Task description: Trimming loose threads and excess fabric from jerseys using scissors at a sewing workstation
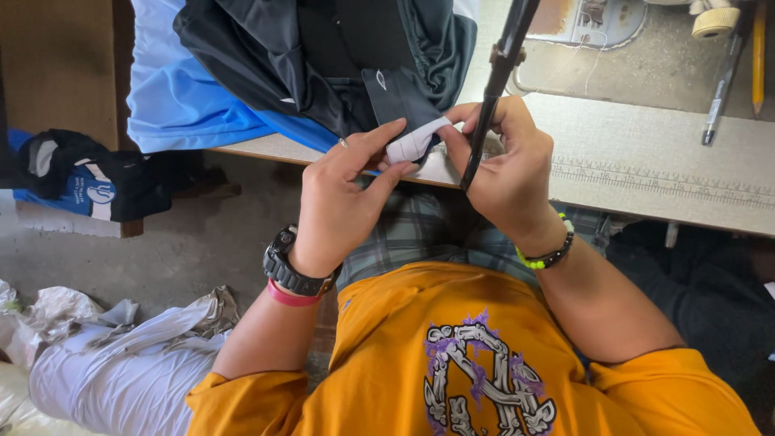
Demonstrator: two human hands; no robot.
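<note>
My left hand (343,190) and my right hand (504,165) meet at the near edge of the sewing table (646,173). Together they pinch a small white fabric strip (414,142) attached to a black garment piece (395,93). My left thumb and forefinger hold the strip's left end, and my right fingers grip its right end. A black rod (494,89) slants down in front of my right hand. A black watch and a pink band sit on my left wrist, and a beaded bracelet on my right.
Black and blue garments (242,73) are piled on the table's left. A sewing machine base (589,20), a thread spool (714,20) and pens (718,97) lie at the back right. White cloth (121,355) and a dark bundle (89,186) lie on the floor at left.
</note>
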